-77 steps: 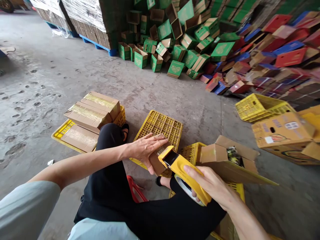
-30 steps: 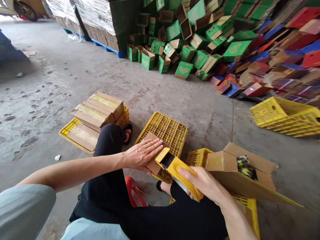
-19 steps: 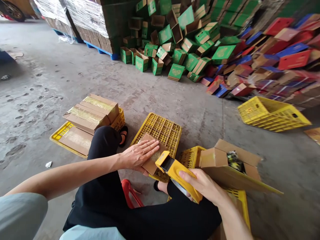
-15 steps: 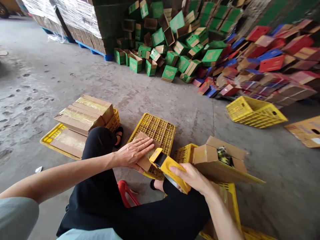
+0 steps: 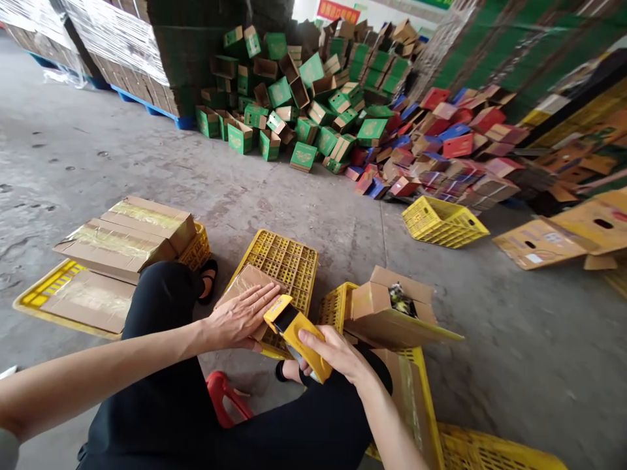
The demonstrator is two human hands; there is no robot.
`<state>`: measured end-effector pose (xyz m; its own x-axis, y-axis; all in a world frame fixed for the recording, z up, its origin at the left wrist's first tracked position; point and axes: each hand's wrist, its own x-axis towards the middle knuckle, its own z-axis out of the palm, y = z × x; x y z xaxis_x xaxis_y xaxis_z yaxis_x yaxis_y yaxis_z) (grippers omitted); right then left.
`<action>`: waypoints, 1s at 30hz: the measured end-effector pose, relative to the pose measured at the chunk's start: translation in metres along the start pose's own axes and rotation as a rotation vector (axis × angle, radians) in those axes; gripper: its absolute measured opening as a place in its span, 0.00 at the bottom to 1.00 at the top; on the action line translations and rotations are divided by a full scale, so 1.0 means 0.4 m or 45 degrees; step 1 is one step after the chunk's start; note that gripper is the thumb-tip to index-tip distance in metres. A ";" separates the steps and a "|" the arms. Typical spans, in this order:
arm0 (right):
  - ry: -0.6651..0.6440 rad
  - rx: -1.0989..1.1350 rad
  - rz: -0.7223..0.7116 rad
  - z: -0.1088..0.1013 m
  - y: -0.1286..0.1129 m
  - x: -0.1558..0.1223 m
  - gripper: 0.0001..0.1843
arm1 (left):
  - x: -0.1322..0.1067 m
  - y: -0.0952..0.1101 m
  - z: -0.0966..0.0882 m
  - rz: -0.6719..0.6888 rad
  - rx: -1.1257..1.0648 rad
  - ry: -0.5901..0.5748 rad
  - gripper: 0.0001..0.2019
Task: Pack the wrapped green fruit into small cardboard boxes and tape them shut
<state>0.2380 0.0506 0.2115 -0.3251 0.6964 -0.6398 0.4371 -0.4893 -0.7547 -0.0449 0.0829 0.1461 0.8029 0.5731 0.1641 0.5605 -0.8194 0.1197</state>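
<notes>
My left hand (image 5: 245,316) lies flat, fingers stretched out, on a small brown carton (image 5: 248,279). That carton sits on an upturned yellow plastic crate (image 5: 290,264) in front of my knees. In my right hand (image 5: 333,352) is a yellow tape dispenser (image 5: 300,333), its front end at the carton's right edge, close to my left fingertips. Whether the dispenser touches the carton I cannot tell. To the right, an open carton (image 5: 372,312) with dark and yellowish contents rests on another yellow crate (image 5: 334,305).
At left, taped cartons (image 5: 132,228) lie on yellow crates (image 5: 34,307). A red stool (image 5: 226,398) shows between my legs. Farther off are a yellow basket (image 5: 443,222), flattened cardboard (image 5: 543,245), and heaps of green boxes (image 5: 304,155) and red boxes (image 5: 458,145).
The view has turned right, so the surroundings sit farther left and more cardboard shows at right. My left hand stays on the carton; my right still grips the tape dispenser.
</notes>
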 end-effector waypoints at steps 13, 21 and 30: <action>-0.069 0.001 0.012 -0.040 0.003 -0.075 0.33 | 0.009 -0.025 -0.001 0.112 0.013 0.046 0.57; 0.017 0.039 0.068 -0.017 0.056 -0.073 0.35 | -0.017 -0.022 -0.014 0.115 0.022 0.074 0.51; 0.045 0.070 0.072 -0.009 0.072 -0.020 0.36 | -0.048 -0.057 -0.041 -0.269 0.037 0.030 0.52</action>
<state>0.2561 0.0329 0.1955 -0.2711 0.6847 -0.6766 0.4070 -0.5554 -0.7252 -0.0764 0.0908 0.1564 0.6619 0.7321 0.1609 0.7219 -0.6804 0.1259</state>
